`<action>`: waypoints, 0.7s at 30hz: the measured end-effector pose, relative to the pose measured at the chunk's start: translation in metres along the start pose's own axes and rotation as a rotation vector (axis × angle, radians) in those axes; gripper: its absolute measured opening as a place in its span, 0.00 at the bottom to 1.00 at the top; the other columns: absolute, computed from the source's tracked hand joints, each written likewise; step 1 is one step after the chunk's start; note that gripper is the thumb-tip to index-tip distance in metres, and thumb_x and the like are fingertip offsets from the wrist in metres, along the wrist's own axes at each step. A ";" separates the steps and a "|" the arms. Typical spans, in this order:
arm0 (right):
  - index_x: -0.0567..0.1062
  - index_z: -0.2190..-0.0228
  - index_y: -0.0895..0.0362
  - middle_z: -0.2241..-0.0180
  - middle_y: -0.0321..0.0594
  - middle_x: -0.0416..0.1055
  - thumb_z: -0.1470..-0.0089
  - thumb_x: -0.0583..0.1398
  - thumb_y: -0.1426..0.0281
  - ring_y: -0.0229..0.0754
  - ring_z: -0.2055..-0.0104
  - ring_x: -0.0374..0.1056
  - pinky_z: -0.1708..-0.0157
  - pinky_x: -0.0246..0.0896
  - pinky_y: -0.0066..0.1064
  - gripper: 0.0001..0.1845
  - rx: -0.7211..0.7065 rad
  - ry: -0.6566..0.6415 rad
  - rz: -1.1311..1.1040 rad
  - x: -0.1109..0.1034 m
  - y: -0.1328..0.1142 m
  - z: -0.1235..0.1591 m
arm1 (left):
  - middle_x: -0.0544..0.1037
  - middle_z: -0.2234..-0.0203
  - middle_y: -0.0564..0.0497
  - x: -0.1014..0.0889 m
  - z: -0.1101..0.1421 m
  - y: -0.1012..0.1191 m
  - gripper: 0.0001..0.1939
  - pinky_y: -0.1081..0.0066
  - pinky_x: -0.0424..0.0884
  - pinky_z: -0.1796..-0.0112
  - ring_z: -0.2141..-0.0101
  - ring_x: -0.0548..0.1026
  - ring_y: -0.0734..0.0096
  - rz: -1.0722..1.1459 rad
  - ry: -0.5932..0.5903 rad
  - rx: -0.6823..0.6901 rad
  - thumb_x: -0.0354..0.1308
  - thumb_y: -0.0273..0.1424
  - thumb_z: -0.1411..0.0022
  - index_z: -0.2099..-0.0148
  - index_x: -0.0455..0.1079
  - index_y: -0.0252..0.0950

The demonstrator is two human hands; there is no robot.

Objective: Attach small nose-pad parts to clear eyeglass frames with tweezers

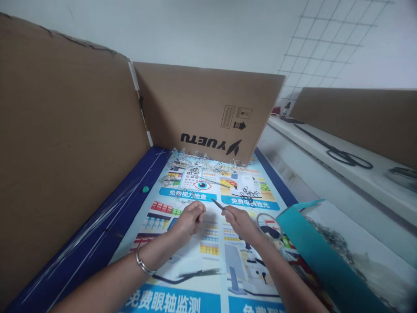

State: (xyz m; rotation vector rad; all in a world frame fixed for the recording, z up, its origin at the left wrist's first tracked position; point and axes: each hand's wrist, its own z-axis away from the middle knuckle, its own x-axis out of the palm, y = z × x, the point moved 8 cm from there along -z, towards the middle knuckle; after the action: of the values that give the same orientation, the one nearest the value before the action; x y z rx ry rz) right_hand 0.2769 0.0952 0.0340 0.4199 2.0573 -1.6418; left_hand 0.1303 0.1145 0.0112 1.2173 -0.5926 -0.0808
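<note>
My left hand [191, 218], a silver bangle on its wrist, is closed with thumb and fingers pressed together over the printed sheet [211, 239]. Whatever it pinches, if anything, is too small or hidden to make out. My right hand [239, 221] is wrapped round a slim dark pointed tool [217, 204], its tip aimed left towards my left hand. Most of the tool is covered by my fingers, so its kind is unclear. Beyond both hands lie small black loops [249, 194] and many clear, glittering small pieces [208, 163].
Cardboard panels [202, 104] wall off the back and left. At right are a teal box [312, 243] with silvery chain-like pieces, a round clear-rimmed item [269, 226], and scissors [345, 156] on a white ledge. Dark thin strands [200, 274] and a green cap [145, 189] lie nearby.
</note>
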 end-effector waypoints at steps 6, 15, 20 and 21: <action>0.67 0.70 0.58 0.78 0.35 0.63 0.44 0.44 0.51 0.32 0.80 0.57 0.83 0.52 0.24 0.25 0.142 -0.108 -0.275 0.028 0.005 0.003 | 0.59 0.86 0.59 -0.011 -0.002 0.003 0.12 0.79 0.45 0.85 0.87 0.50 0.83 -0.140 0.179 0.180 0.50 0.39 0.43 0.71 0.61 0.36; 0.66 0.71 0.58 0.82 0.32 0.60 0.45 0.47 0.53 0.30 0.85 0.53 0.86 0.47 0.22 0.22 0.249 -0.088 -0.576 0.042 0.002 0.006 | 0.64 0.83 0.57 -0.015 0.002 0.011 0.12 0.78 0.55 0.78 0.81 0.59 0.78 -0.257 0.237 0.341 0.49 0.38 0.41 0.71 0.63 0.36; 0.66 0.71 0.58 0.82 0.33 0.60 0.43 0.43 0.52 0.31 0.84 0.53 0.85 0.48 0.23 0.24 0.204 -0.026 -0.255 0.034 0.006 0.004 | 0.62 0.85 0.57 -0.010 0.003 0.008 0.12 0.79 0.53 0.80 0.82 0.58 0.79 -0.134 0.209 0.262 0.51 0.39 0.43 0.71 0.63 0.35; 0.66 0.71 0.57 0.82 0.33 0.60 0.43 0.43 0.53 0.31 0.83 0.53 0.84 0.49 0.24 0.24 0.187 -0.006 -0.205 0.032 0.007 0.003 | 0.62 0.85 0.58 -0.009 0.004 0.007 0.12 0.79 0.52 0.82 0.83 0.57 0.80 -0.117 0.205 0.235 0.51 0.39 0.43 0.71 0.62 0.35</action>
State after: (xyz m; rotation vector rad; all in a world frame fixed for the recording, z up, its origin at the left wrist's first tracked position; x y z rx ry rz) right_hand 0.2540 0.0919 0.0109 0.2716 2.0052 -1.9629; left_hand 0.1194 0.1173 0.0154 1.4678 -0.3579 0.0156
